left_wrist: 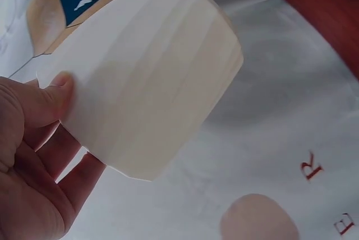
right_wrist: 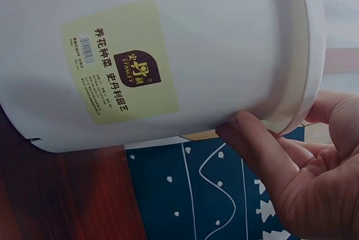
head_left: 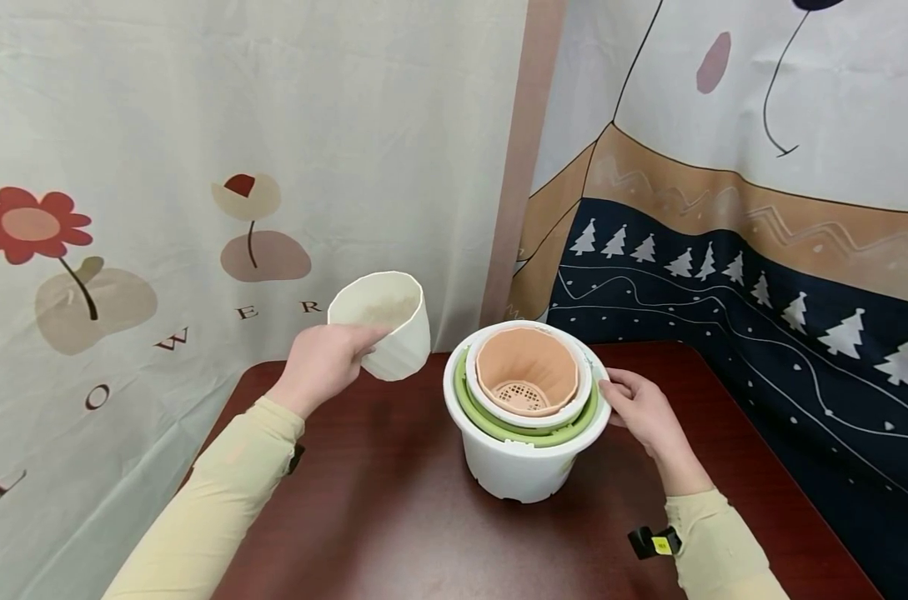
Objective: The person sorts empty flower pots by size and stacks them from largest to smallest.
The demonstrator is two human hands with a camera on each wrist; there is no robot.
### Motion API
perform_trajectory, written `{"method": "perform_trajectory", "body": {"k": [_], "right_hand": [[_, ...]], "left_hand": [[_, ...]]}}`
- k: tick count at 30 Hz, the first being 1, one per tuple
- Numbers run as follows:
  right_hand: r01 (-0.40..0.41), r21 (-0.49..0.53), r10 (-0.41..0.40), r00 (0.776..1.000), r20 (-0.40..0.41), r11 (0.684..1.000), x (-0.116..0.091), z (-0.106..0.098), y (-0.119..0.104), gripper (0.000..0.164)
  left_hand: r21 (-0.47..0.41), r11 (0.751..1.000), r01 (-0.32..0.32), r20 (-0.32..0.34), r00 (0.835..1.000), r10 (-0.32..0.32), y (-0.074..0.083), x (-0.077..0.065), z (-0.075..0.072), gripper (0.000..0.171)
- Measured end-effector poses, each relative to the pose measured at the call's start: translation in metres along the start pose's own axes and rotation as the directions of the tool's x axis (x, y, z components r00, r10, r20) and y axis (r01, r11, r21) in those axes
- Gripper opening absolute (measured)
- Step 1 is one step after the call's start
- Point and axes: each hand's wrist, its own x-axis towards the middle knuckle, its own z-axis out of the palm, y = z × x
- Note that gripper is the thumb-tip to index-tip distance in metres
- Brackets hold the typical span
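Note:
My left hand (head_left: pixel 326 358) pinches a small white faceted flower pot (head_left: pixel 399 350) by its rim, raised over the far left of the table. The pot is tilted, its mouth partly facing me; in the left wrist view its ribbed side (left_wrist: pixel 157 77) shows, the thumb pressed on it. On the right, my right hand (head_left: pixel 644 417) grips the rim of a large white flower pot (head_left: pixel 515 471) standing on the table. Nested inside that one are a green pot (head_left: pixel 465 402), a white pot (head_left: pixel 586 383) and a peach pot (head_left: pixel 529 367) with a perforated bottom.
The dark red-brown table (head_left: pixel 393 533) reaches back to a pale curtain (head_left: pixel 393 125) with printed flowers and letters. To the right hangs a navy cloth (head_left: pixel 724 350) with white trees. A yellow label (right_wrist: pixel 120 60) is on the large pot's side.

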Motion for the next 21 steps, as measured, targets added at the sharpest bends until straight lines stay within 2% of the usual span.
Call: {"method": "perform_trajectory", "body": {"k": [5, 11, 18, 21], "right_hand": [[0.003, 0.005, -0.003, 1.000, 0.002, 1.000, 0.000, 0.000, 0.000, 0.054], [0.003, 0.001, -0.003, 1.000, 0.002, 1.000, 0.000, 0.000, 0.000, 0.055], [0.004, 0.003, -0.004, 1.000, 0.003, 1.000, 0.000, -0.001, 0.000, 0.056], [0.005, 0.006, -0.005, 1.000, 0.004, 1.000, 0.000, -0.001, 0.000, 0.056]], "left_hand": [[0.012, 0.998, -0.061, -0.099, 0.993, 0.062, 0.007, 0.006, -0.009, 0.045], [0.022, 0.988, -0.153, -0.215, 0.964, 0.154, 0.017, 0.015, -0.016, 0.047], [-0.015, 0.977, -0.213, -0.250, 0.947, 0.202, 0.032, 0.025, -0.022, 0.053], [-0.025, 0.968, -0.250, -0.273, 0.933, 0.234, 0.039, 0.030, -0.024, 0.058]]}}
